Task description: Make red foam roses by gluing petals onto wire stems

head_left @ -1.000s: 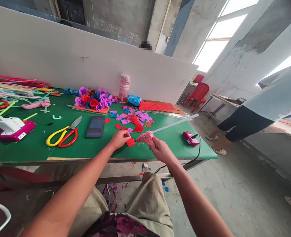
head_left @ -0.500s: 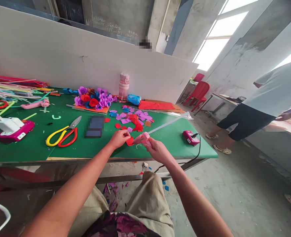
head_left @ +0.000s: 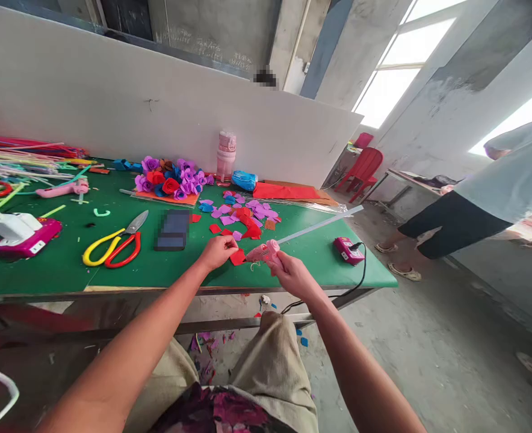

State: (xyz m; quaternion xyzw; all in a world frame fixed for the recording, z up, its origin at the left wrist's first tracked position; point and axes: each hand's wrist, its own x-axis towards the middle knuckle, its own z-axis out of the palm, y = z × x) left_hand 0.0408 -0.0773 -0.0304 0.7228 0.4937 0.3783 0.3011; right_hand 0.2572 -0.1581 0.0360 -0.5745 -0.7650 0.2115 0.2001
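My right hand [head_left: 289, 272] is wrapped round a pink hot glue gun [head_left: 266, 251], with a long clear glue stick [head_left: 320, 224] jutting from its back to the right. The gun's nozzle points left at a small red petal piece [head_left: 238, 257]. My left hand [head_left: 219, 251] pinches that red piece at its upper edge, just above the green tabletop [head_left: 306, 267]. Behind both hands lie loose purple petals [head_left: 266, 210] and red petals [head_left: 250, 227]. Finished paper-like roses [head_left: 171, 186] in purple, red and blue are heaped farther back.
Left of my hands lie a dark phone [head_left: 173, 230] and yellow-and-red scissors [head_left: 115, 243]. Power blocks sit at right [head_left: 349, 251] and far left [head_left: 26, 237]. A pink bottle [head_left: 226, 156] stands against the white board. Another person [head_left: 469, 204] bends over a table at right.
The glue gun has shifted slightly right, leaving its nozzle a little farther from my left fingers. The red piece stays pinched. The other person has leaned further over.
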